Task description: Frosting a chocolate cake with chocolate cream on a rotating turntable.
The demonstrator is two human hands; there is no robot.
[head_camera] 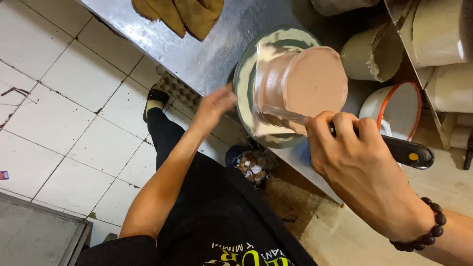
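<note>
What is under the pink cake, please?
The pink cake stands on a round turntable, whose grey-green rim shows around it. The left hand touches that rim. The turntable rests on the metal counter. Its base is hidden, and any board under the cake is covered.

A working bakery or cake kitchen, by the look of it; a round pink-frosted cake [303,83] sits on a turntable [246,83] atop a steel worktable [197,44]; white buckets [394,106] crowd one end. The floor is white tile [74,98], stained; a tray of eggshells [252,167] lies under the table.
</note>
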